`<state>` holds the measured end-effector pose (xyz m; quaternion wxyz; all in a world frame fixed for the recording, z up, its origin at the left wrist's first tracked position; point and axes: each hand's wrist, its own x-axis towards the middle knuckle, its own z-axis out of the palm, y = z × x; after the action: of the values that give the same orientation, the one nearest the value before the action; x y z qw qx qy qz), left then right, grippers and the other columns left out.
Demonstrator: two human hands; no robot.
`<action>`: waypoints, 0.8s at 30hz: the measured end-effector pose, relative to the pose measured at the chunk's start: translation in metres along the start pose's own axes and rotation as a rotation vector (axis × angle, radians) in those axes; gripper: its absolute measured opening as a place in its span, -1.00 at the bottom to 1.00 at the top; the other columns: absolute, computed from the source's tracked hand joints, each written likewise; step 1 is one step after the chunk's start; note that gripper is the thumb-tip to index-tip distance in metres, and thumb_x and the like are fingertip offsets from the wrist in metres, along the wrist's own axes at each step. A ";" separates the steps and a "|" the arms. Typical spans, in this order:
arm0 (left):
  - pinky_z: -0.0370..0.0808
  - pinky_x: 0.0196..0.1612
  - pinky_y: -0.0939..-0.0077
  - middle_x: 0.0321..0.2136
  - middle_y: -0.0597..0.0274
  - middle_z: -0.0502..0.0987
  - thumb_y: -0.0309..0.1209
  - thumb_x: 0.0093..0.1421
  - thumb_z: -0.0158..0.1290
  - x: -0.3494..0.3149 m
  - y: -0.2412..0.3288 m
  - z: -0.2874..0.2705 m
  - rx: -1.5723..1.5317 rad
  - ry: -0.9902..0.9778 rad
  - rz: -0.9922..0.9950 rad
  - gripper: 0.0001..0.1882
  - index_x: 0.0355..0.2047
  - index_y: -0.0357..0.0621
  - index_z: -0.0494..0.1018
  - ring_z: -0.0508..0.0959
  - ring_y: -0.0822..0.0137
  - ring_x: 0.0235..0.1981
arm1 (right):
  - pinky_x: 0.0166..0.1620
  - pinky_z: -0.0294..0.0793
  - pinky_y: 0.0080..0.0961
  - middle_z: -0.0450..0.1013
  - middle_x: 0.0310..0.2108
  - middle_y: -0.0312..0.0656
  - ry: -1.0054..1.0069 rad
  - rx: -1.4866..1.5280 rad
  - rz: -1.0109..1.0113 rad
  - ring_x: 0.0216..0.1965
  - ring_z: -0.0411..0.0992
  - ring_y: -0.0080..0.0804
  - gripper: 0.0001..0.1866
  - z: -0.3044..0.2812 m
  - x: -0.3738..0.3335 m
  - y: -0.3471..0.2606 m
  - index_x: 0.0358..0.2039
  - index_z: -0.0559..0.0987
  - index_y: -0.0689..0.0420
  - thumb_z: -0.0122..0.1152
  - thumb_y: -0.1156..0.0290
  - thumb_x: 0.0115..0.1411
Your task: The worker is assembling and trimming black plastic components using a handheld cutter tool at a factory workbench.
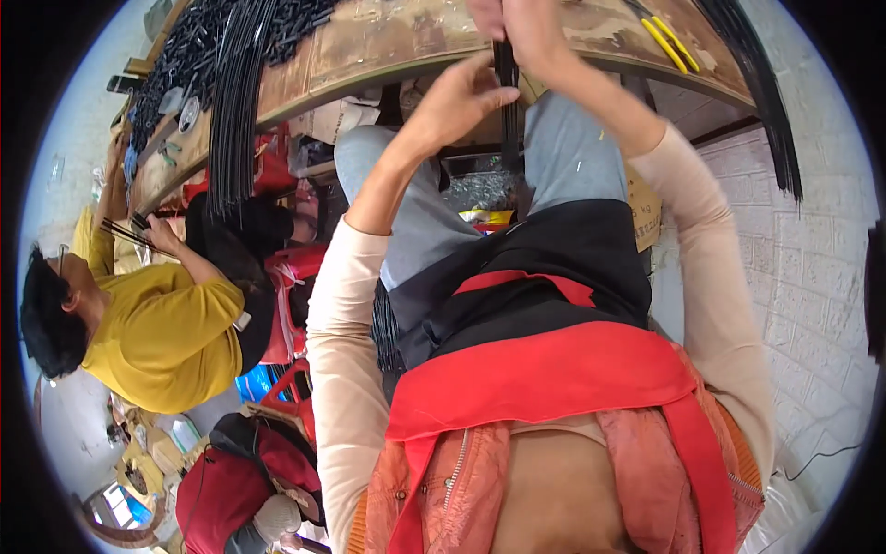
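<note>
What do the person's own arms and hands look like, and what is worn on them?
Both arms wear pale beige, close-fitting, wrinkled sleeves that end on the forearms: the left sleeve and the right sleeve. The left hand and the right hand wear no gloves; the right one is partly cut off by the picture's upper edge.

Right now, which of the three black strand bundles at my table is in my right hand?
The middle bundle, gripped by your right hand; the left bundle and right bundle hang untouched over the table edge.
</note>
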<state>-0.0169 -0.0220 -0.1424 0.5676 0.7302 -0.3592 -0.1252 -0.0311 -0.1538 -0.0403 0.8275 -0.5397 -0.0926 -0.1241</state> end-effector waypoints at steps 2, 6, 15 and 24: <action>0.42 -0.01 0.43 -0.16 0.08 0.55 -0.43 0.19 0.17 -0.015 -0.028 0.012 -0.204 -0.119 -0.106 -0.57 0.02 -0.35 0.36 0.48 0.39 -0.12 | -0.62 0.21 -0.67 0.29 -0.66 -0.36 -0.006 -0.093 0.091 -0.67 0.26 -0.65 -0.52 -0.020 -0.025 0.031 -0.50 0.40 0.12 -0.09 -0.01 0.38; 0.45 -0.10 0.43 -0.26 0.10 0.54 -0.38 0.14 0.20 -0.079 -0.061 0.031 0.004 -0.106 -0.088 -0.60 -0.08 -0.34 0.40 0.49 0.31 -0.24 | -0.70 -0.01 -0.67 0.17 -0.74 -0.45 0.098 -0.157 0.167 -0.76 0.07 -0.72 -0.47 -0.010 -0.076 0.089 -0.55 0.35 0.05 -0.17 -0.11 0.38; 0.46 -0.16 0.46 -0.32 0.20 0.54 -0.51 0.23 0.10 -0.144 -0.068 0.082 -0.413 -0.246 -0.441 -0.72 -0.08 -0.36 0.38 0.47 0.47 -0.24 | -0.64 0.07 -0.67 0.22 -0.71 -0.40 0.103 -0.016 0.404 -0.72 0.12 -0.70 -0.58 -0.036 -0.148 0.126 -0.52 0.34 0.10 -0.12 0.08 0.40; 0.48 -0.48 0.41 -0.57 0.13 0.59 -0.25 0.32 -0.02 0.005 0.027 -0.114 0.256 0.054 -0.475 -0.70 -0.28 -0.26 0.52 0.59 0.40 -0.55 | -0.38 0.32 -0.64 0.36 -0.53 -0.30 0.013 -0.128 0.267 -0.53 0.33 -0.60 -0.83 -0.033 -0.080 0.082 -0.18 0.37 0.19 0.07 0.40 0.29</action>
<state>0.0432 0.0561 -0.0795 0.4349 0.8628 -0.1756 -0.1889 -0.0817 -0.1439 -0.1480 0.8011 -0.5980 -0.0066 -0.0219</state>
